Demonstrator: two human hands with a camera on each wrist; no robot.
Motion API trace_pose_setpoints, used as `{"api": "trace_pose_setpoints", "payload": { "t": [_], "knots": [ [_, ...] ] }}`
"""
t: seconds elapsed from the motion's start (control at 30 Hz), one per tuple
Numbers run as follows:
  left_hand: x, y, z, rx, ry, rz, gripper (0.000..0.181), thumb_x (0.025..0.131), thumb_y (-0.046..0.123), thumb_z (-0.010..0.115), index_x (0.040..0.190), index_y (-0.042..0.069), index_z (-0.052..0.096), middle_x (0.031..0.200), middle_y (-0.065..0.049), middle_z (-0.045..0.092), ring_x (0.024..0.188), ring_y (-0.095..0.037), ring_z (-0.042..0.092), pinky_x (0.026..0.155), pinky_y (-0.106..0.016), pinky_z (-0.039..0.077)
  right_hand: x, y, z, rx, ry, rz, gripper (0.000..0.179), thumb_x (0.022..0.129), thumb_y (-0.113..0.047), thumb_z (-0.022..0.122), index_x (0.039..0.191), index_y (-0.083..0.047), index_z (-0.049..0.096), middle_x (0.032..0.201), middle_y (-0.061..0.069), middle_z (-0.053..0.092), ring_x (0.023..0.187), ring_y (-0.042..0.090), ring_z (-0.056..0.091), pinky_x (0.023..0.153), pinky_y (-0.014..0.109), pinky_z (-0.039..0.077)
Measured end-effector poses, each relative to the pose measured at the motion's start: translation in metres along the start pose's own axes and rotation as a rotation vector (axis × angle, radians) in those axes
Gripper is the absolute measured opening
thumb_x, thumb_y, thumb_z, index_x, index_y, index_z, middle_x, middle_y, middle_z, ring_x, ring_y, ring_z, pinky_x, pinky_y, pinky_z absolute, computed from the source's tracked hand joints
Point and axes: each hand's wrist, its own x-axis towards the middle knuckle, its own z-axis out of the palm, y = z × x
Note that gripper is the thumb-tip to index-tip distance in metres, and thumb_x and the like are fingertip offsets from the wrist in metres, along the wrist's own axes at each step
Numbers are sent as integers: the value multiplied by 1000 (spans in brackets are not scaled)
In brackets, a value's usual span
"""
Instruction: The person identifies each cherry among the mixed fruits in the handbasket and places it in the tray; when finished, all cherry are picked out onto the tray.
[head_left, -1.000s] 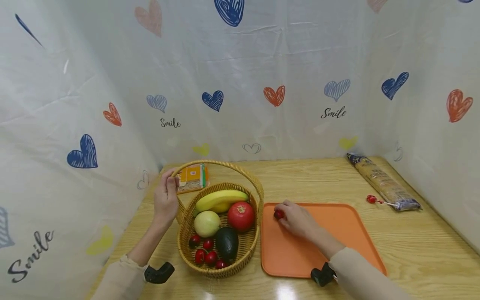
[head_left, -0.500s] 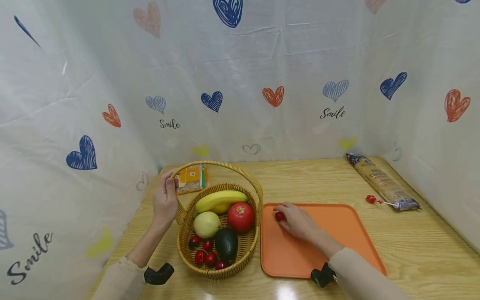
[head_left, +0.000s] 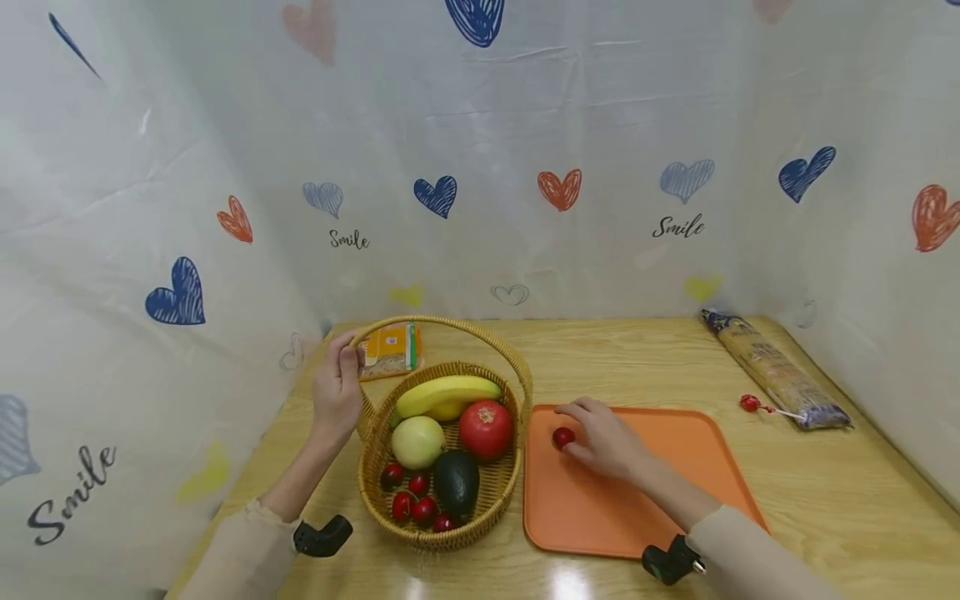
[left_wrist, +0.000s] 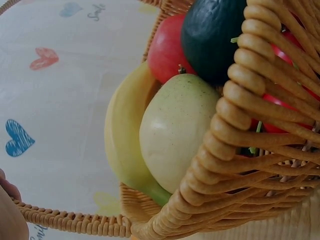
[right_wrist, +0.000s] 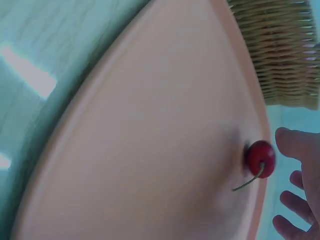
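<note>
My left hand [head_left: 337, 392] grips the left side of the handle of a wicker basket [head_left: 438, 540]. Inside the basket are bananas [head_left: 448, 392], a pale green round fruit [left_wrist: 175, 130], a red pomegranate [head_left: 486, 430], a dark avocado [head_left: 456, 483] and several cherries [head_left: 423, 510]. On an orange tray [head_left: 592, 517] to the basket's right lies a single cherry [right_wrist: 261, 159], its green stem showing in the right wrist view. My right hand [head_left: 609, 442] is over the tray beside this cherry, thumb and fingers spread apart from it, holding nothing.
Behind the basket lies an orange food packet [head_left: 393, 350]. At the table's right side are a long wrapped pack [head_left: 776, 367] and a red lollipop [head_left: 750, 403] with a white stick. A curtain printed with hearts [head_left: 558, 190] encloses the back and sides.
My right hand's fingers have spread and let go of the cherry, which now rests on the tray. The left hand keeps its grip on the basket handle. The head view has shifted slightly.
</note>
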Motion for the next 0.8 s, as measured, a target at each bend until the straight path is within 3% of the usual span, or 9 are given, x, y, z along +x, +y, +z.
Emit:
{"api": "trace_pose_setpoints", "payload": {
  "t": [0.2, 0.4, 0.63, 0.8],
  "knots": [
    [3, 1, 4, -17, -8, 21, 24, 102, 0, 33, 110, -12, 52, 77, 0, 45, 62, -7, 37, 56, -20, 31, -12, -9, -25, 191, 31, -17, 57, 78, -12, 78, 129, -5, 54, 120, 10, 56, 107, 30, 55, 84, 47, 47],
    [4, -4, 5, -40, -2, 68, 22, 101, -3, 33, 115, -11, 49, 76, -12, 45, 60, -7, 34, 56, -20, 30, -19, -23, -46, 351, 46, -60, 64, 80, -25, 78, 135, -12, 48, 119, 2, 57, 103, 23, 57, 82, 43, 49],
    [2, -13, 2, -134, -15, 127, 22, 100, -8, 32, 121, -10, 37, 77, -14, 46, 67, -5, 40, 59, -19, 34, -26, -47, -60, 546, -34, -93, 65, 80, -28, 77, 137, -22, 45, 110, -7, 58, 100, 13, 58, 81, 37, 50],
    [-1, -18, 2, -214, -14, 99, 20, 100, -7, 31, 119, -11, 36, 75, -17, 43, 65, -7, 39, 56, -21, 32, -21, -67, -63, 647, -96, -130, 68, 80, -25, 77, 139, -20, 43, 115, -4, 58, 101, 15, 57, 83, 37, 50]
  ]
}}
